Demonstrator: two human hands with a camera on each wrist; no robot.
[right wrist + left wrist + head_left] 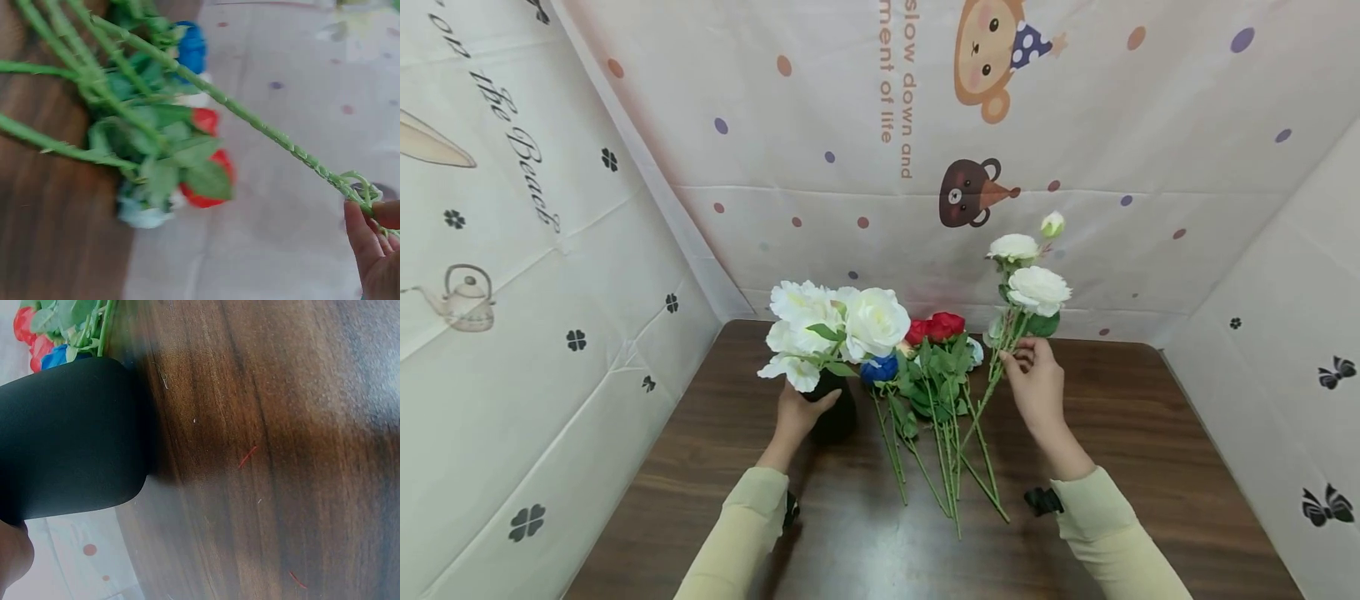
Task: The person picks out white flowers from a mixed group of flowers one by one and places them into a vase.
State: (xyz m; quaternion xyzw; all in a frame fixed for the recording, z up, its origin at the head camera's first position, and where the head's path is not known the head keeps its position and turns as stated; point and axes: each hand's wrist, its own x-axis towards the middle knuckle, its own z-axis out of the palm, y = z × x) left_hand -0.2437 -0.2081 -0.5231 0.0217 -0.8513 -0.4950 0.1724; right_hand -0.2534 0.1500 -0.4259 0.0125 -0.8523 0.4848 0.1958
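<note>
A dark vase (837, 414) stands on the table at left, with large white flowers (876, 323) in its top. My left hand (797, 414) grips the vase from its left side; in the left wrist view its dark wall (69, 440) fills much of the left part. Between the thumb and fingers of my right hand (1036, 385) is the green stem (269, 132) of a white flower spray (1037, 290) with two blooms and a bud. This spray is raised and tilted, its lower stem crossing over the flowers lying on the table.
Red roses (946, 326), a blue flower (880, 368) and pale blooms lie mid-table, with several green stems (951, 475) pointing toward me. Patterned white cloth (850, 167) rises behind and at both sides of the brown wooden table (1120, 433).
</note>
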